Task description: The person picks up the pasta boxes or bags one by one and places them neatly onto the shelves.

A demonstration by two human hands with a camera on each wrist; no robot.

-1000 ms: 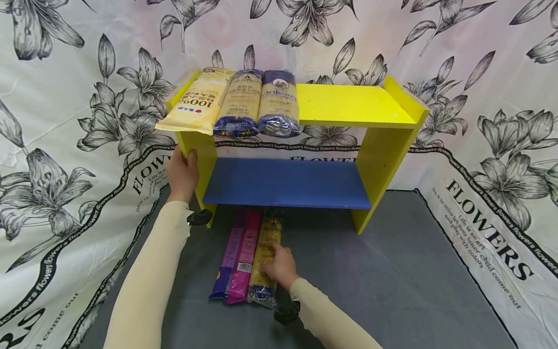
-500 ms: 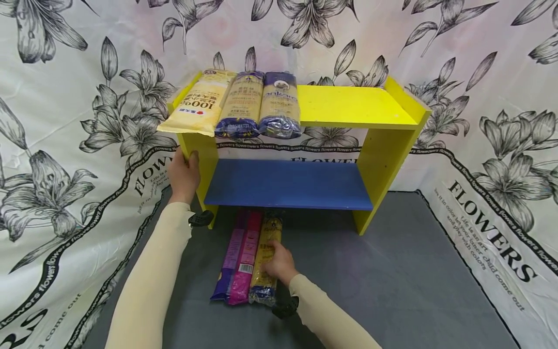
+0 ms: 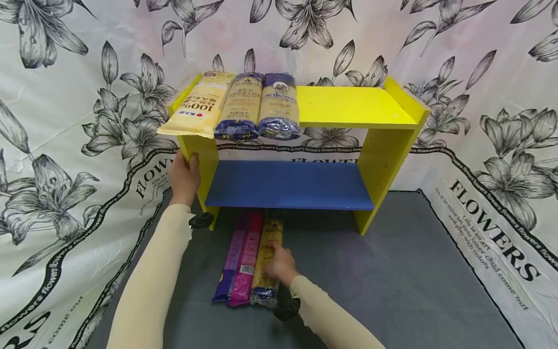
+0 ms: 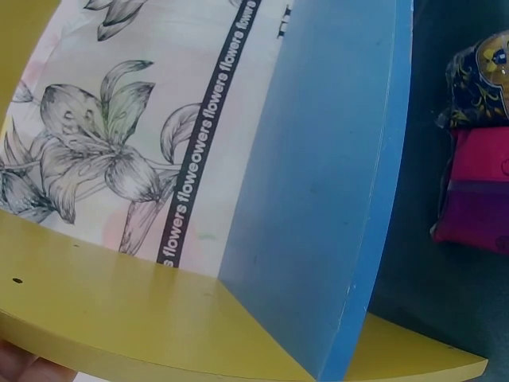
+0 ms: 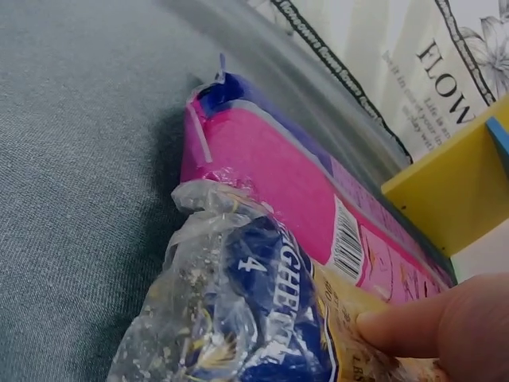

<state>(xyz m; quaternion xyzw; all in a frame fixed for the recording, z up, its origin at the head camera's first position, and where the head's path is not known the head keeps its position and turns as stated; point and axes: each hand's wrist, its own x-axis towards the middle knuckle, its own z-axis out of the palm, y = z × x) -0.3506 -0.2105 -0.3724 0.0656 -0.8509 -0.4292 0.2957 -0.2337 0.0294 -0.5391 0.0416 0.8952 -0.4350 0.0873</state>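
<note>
My left hand (image 3: pixel 184 179) grips the front edge of the yellow side panel (image 3: pixel 207 162) at the left of a small shelf unit. Its fingertips show at the panel's edge in the left wrist view. On the grey floor cloth, my right hand (image 3: pixel 280 264) holds a clear-wrapped spaghetti packet (image 3: pixel 272 231), thumb lying across its top. That packet's dark blue end (image 5: pixel 270 302) faces the right wrist camera. Against its left side lies a pink packet (image 3: pixel 248 252), then a purple packet (image 3: pixel 231 261). The far ends of all three reach under the blue lower shelf.
Three pasta packets lie on the yellow top shelf (image 3: pixel 353 104): a cream one (image 3: pixel 200 104), a spaghetti packet (image 3: pixel 240 104) and a blue-topped one (image 3: pixel 279 102). The blue shelf (image 3: pixel 287 184) sits low between the side panels. A flower-printed cloth (image 3: pixel 436 39) hangs behind.
</note>
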